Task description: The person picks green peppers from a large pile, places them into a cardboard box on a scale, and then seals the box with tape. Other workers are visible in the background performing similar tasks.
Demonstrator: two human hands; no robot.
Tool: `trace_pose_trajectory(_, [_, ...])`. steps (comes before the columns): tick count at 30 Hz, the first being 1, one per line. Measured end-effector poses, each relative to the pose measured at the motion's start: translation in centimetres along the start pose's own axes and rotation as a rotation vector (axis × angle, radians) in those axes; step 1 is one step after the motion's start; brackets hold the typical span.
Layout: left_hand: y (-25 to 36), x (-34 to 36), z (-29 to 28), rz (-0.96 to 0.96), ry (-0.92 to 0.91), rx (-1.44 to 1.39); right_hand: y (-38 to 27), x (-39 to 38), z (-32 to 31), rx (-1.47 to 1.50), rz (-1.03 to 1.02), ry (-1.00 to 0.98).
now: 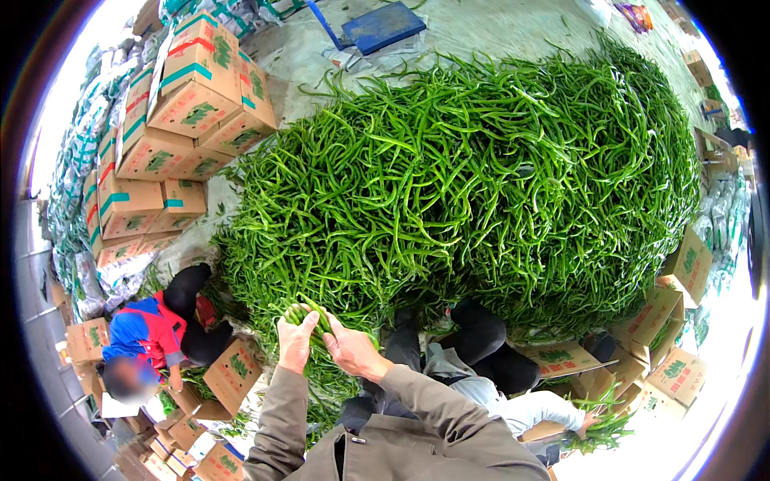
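Note:
A small bunch of long green chili peppers point(319, 321) is held between my two hands, low in front of me. My left hand point(295, 341) closes round the bunch from the left, its fingers wrapped on the stem ends. From the right my right hand point(354, 349) grips the same bunch, thumb pointing up along it. Just beyond both hands rises a large heap of loose green chili peppers point(457, 184), its near edge reaching my legs. More peppers lie on the floor beneath my hands.
Taped cartons point(196, 88) are stacked at the left. A person in red and blue point(148, 333) sits beside an open carton point(233, 377). On the right, a grey-sleeved person's hand point(588, 423) touches peppers near open cartons point(654, 321). A blue platform scale point(385, 28) stands beyond the heap.

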State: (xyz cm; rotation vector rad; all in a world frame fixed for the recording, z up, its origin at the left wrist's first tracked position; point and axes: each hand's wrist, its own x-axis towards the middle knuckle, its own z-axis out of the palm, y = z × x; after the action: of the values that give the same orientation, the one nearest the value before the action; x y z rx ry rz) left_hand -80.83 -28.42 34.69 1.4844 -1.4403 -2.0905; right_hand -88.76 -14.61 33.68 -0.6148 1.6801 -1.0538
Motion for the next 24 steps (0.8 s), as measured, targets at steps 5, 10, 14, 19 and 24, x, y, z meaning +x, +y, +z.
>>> trace_pose_trajectory(5, [-2.5, 1.1, 0.1, -0.088, -0.038, -0.168, 2.0, 0.8, -2.0, 0.001, 0.063, -0.106])
trace_pose_trajectory(10, [-2.8, 2.9, 2.3, -0.187, -0.067, -0.331, 2.9, 1.6, -3.6, -0.004, 0.060, -0.138])
trace_pose_trajectory(14, [-3.6, 4.1, 3.0, -0.196, -0.097, -0.277, 4.3, 2.2, -3.3, -0.091, 0.066, -0.113])
trace_pose_trajectory(19, [-7.1, 4.4, 4.6, -0.003, 0.062, -0.031, 7.9, 2.3, -1.3, -0.310, -0.124, 0.095])
trace_pose_trajectory(24, [-9.7, 5.4, 7.6, 0.067, 0.251, 0.102, 9.9, 2.4, 0.2, -0.407, -0.157, 0.231])
